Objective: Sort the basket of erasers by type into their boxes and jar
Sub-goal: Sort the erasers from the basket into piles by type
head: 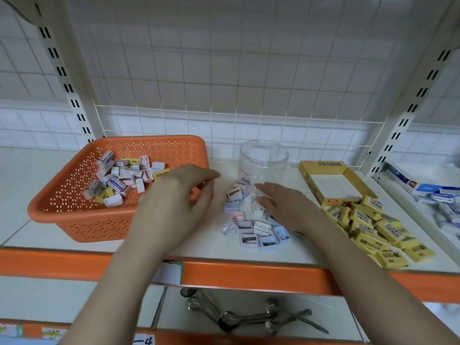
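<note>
An orange perforated basket (74,215) on the shelf's left holds several mixed erasers (119,178). My left hand (179,202) hovers at the basket's right rim, fingers loosely curled, holding nothing that I can see. A clear plastic jar (263,160) stands at the back centre. In front of it lies a pile of pastel pink, blue and white erasers (254,227). My right hand (281,202) rests flat on that pile's top, fingers straight. An open yellow box (331,185) lies to the right, with several yellow erasers (373,227) heaped beside it.
Blue-and-white erasers (440,200) lie on the neighbouring shelf at far right. The shelf has an orange front edge (249,272). Metal spoons (249,317) lie on the shelf below. A wire grid (224,115) backs the shelf.
</note>
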Tool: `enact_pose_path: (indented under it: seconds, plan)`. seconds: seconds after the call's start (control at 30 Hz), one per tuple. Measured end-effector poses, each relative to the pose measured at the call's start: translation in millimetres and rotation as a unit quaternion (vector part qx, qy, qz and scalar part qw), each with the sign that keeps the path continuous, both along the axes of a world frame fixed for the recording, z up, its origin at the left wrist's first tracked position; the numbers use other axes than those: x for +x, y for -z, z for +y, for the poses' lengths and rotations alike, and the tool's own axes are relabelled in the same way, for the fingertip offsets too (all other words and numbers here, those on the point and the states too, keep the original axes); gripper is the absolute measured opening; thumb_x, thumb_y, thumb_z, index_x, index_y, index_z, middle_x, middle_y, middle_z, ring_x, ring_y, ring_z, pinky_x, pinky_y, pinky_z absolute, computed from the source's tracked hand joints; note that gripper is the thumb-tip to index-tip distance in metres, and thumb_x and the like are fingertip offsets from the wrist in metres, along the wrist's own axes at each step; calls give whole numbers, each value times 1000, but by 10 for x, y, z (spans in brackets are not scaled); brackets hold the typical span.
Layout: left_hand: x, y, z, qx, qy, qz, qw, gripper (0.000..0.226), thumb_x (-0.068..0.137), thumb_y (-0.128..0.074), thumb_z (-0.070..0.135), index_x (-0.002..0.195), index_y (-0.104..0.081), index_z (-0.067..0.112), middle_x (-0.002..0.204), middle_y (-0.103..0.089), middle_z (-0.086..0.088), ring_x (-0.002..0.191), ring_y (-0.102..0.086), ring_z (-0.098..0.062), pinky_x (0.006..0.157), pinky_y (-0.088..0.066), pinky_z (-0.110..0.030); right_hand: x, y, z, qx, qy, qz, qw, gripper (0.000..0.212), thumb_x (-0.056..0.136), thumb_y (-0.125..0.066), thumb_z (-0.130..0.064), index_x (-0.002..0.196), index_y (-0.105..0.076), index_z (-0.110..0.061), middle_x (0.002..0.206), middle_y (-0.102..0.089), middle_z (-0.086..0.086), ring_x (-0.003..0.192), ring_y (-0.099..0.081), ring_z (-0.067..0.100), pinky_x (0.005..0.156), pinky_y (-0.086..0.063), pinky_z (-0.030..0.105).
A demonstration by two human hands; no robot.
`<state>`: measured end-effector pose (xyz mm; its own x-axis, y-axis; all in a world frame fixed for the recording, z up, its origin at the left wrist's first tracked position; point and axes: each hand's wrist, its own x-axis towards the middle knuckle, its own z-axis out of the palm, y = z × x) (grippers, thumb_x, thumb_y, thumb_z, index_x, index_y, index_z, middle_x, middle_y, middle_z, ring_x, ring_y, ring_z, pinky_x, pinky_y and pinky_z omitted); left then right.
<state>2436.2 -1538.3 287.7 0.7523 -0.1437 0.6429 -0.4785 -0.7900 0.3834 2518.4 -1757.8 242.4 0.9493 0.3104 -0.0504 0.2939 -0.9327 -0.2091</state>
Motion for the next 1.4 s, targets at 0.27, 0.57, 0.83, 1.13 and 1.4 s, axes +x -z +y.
enact_pose_path:
  seconds: [0.27,0.57,0.83,1.13,1.4]
  plan:
    - [557,-296,758,237,-40,241,940,22,92,-54,29,108,-68,31,110,-67,9,89,-57,-6,81,-45,-24,208,-698,559,122,-43,-121,984,26,96,-49,-27,113,-66,-18,103,-68,-3,95,-61,14,84,-49,31]
    - [1044,-152,1447,363,-53,400,840,27,86,-56,17,106,-64,34,101,-61,5,87,-59,-14,80,-51,-30,848,-676,1730,-95,-204,-66,972,33,88,-59,-24,119,-63,-11,117,-64,7,103,-59,22,87,-50,34]
    - [1159,-136,1730,341,-60,368,863,35,88,-59,12,120,-62,28,123,-61,4,108,-58,-17,89,-45,-27,1183,-421,2163,-301,-180,-10,936,32,82,-67,-18,112,-62,-6,100,-59,8,85,-52,21,69,-44,30]
    - [1335,-78,1796,324,-49,316,890,21,88,-61,27,107,-67,29,107,-63,14,95,-55,-8,83,-44,-24,1208,-380,2178,-253,-109,-25,961,16,80,-69,-14,90,-58,-9,89,-54,2,80,-53,20,60,-45,30]
    - [1629,-67,1374,324,-11,329,887,21,87,-60,27,105,-70,20,107,-67,5,96,-60,-17,86,-49,-35,867,-901,1739,24,7,-124,992,18,78,-66,-28,80,-57,-12,81,-57,1,75,-55,20,56,-41,28]
